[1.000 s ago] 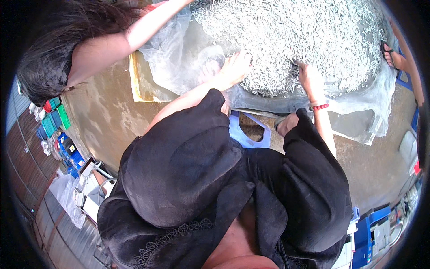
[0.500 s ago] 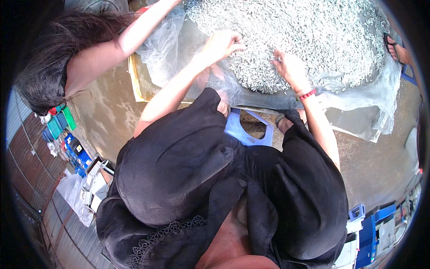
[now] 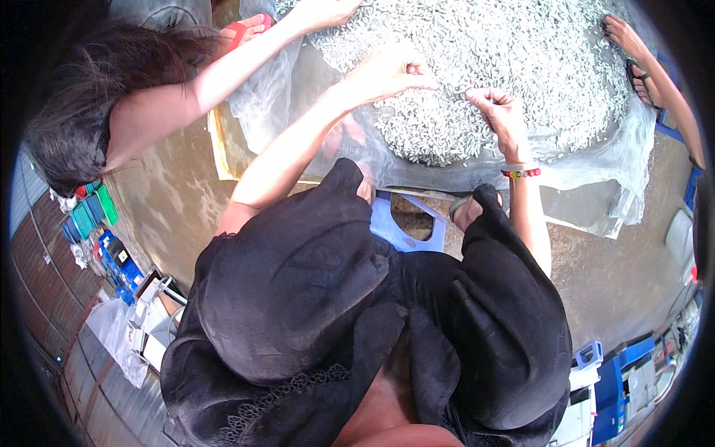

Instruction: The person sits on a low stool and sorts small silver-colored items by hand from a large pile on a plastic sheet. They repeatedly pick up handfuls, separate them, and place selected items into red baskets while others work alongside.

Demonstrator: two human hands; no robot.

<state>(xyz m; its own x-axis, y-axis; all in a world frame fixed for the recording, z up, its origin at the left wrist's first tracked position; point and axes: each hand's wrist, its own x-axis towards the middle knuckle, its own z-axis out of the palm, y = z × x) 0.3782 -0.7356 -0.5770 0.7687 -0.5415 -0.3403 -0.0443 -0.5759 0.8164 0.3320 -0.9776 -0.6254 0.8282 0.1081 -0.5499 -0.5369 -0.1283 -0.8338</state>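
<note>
A wide pile of small, slender silvery pieces that look like tiny fish [image 3: 439,130] lies spread on a pale mesh sheet [image 3: 588,175]. Over its near part, my left hand [image 3: 395,72] hovers with thumb and fingers pinched together. My right hand [image 3: 500,115], with bracelets at its wrist, is a little to the right and nearer, its fingertips also pinched low over the pile. Whatever either pinch holds is too small to make out.
At the left, a co-worker's arm [image 3: 246,56] reaches over the pile's edge; another person's hand [image 3: 624,36] touches its far right side. A blue plastic stool [image 3: 406,232] stands between my feet. Blue bins [image 3: 611,395] sit at the lower right.
My right hand has shifted to the right and slightly nearer. My left hand has moved a little to the right. The co-worker's hands at left and far right have come into view over the pile.
</note>
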